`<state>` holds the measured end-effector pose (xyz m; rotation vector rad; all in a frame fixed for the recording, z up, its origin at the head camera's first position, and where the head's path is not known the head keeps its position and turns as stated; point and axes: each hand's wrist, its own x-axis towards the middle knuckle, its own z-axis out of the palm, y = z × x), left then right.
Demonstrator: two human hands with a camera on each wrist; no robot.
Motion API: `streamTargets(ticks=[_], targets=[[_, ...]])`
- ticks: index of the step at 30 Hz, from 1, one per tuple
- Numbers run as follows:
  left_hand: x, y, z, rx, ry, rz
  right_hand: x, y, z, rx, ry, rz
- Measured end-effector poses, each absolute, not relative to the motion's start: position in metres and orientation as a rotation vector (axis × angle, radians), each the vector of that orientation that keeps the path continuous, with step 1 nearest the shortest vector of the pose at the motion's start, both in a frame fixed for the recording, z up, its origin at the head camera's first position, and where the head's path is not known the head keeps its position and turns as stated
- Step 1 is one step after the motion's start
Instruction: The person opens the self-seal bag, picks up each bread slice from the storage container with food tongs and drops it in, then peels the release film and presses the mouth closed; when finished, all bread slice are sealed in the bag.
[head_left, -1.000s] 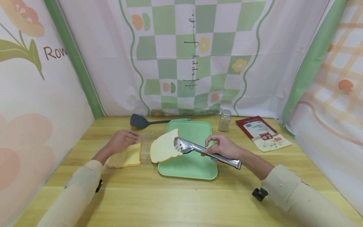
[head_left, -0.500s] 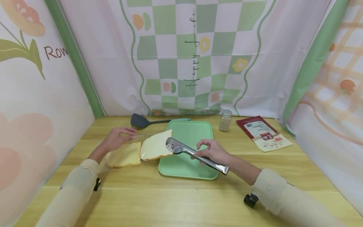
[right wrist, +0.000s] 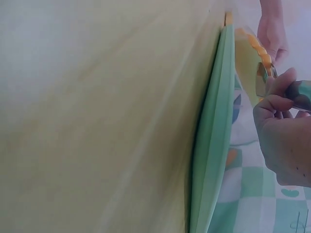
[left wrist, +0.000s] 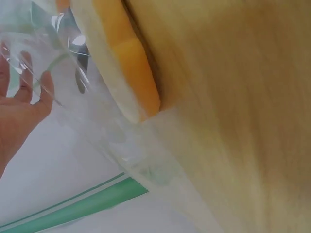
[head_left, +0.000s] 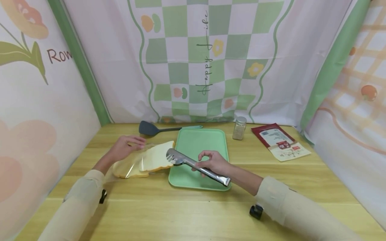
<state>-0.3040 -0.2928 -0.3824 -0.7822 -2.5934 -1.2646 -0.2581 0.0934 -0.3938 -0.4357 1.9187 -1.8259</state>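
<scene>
In the head view my right hand [head_left: 214,164] grips metal tongs [head_left: 187,162] by their middle. Their slotted tips clasp the right edge of a bread slice [head_left: 158,156], which is tilted above the table left of the tray. My left hand [head_left: 125,147] pinches the upper edge of a clear plastic bag [head_left: 133,161] with thumb and fingers. Inside the bag, a second bread slice [head_left: 122,168] lies flat. The held slice's left part overlaps it, under the shiny film. In the left wrist view the film [left wrist: 112,141] spreads before my fingers, beside a crusted bread edge [left wrist: 129,63].
A green tray [head_left: 199,182] lies right of the bag, beneath the tongs. Behind are a dark spatula [head_left: 149,129] and a glass seasoning jar [head_left: 239,129]. A red and cream food pouch [head_left: 280,142] lies at the right. Fabric walls enclose the wooden table [head_left: 181,214].
My right hand has moved the tongs and bread slice left, from over the tray to over the other slice, under the bag's film. My left hand shifted slightly left, lifting the bag's edge.
</scene>
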Motion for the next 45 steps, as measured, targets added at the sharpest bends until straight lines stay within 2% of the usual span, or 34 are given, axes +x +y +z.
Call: streamTargets(ticks=[21,45], targets=[[-0.302,-0.299,-0.389,-0.717,-2.577,-1.333,-0.249,0.076,-0.403,-0.382,1.916,-1.802],[-0.299,-0.292,-0.394,-0.731,-2.599,-1.311,-0.271,0.073,-0.399,-0.505,1.988,-1.561]])
